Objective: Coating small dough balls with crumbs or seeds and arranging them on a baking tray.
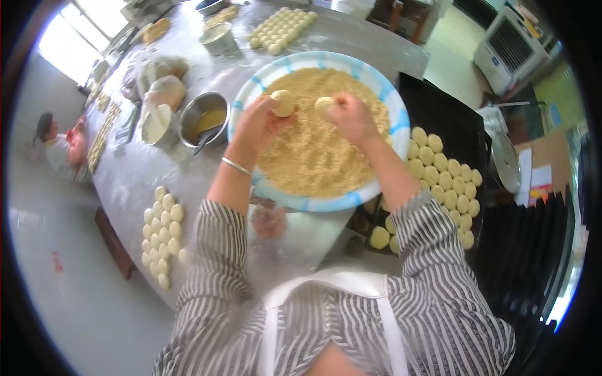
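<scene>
A large white and blue basin (pixel 399 127) lies before me, filled with a pale tan crumbly coating (pixel 324 160), perhaps sesame seeds. Over its left part, my left hand (pixel 257 123) grips a flattened round dough piece (pixel 283 103) between thumb and fingers. My right hand (pixel 353 117) pinches a second dough round (pixel 324 107) above the middle of the crumbs; its fingers hide part of that piece. The two rounds are apart. To the right, rows of dough rounds (pixel 450 199) sit on a black baking tray (pixel 437 108), partly covered by my right forearm.
Plain dough rounds (pixel 162 230) stand in a cluster on the metal table (pixel 122 188) at left. A steel bowl (pixel 205 117) with yellow liquid and a dark-handled utensil sits beside the basin. More dough balls (pixel 283 29) lie beyond it. A person (pixel 66 145) works at the far left edge.
</scene>
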{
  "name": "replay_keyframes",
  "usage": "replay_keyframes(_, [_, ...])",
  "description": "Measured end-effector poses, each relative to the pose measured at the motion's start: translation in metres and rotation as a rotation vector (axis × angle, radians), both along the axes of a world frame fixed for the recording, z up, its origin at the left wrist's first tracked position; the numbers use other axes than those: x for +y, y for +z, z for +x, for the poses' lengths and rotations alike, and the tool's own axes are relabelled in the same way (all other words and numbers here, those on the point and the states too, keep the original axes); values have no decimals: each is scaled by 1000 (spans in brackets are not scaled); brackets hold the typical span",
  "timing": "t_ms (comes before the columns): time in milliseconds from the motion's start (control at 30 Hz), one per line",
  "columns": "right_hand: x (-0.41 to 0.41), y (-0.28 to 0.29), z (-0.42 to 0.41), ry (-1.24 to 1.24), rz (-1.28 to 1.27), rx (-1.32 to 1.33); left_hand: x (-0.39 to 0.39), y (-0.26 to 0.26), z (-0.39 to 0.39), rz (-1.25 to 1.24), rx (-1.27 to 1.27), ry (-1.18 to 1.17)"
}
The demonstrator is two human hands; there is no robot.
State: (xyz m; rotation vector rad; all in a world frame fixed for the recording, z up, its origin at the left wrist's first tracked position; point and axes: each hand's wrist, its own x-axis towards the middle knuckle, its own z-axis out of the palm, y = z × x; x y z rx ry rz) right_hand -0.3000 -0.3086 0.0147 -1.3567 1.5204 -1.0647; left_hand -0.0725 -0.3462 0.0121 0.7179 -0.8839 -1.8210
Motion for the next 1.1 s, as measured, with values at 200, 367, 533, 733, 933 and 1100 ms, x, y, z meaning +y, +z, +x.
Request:
replay_keyframes(200, [32,9,1,-31,131,-933,47,24,10,-70,175,32])
replay_keyframes(367, [45,-9,51,144,-117,-353,65,17,-22,-484,-415,271])
replay_keyframes(533, [51,19,53,223,-4,-547,80,1,-55,-698,-803,399])
replay_keyframes(733, [58,18,27,79,108,-871,66,17,-47,70,80,189])
replay_keyframes(933, [72,19,-20,-36,111,-1090,68,41,-70,185,124,113])
replay_keyframes(1100, [89,23,-68,-27,49,-1074,64,45,-101,190,163,-47])
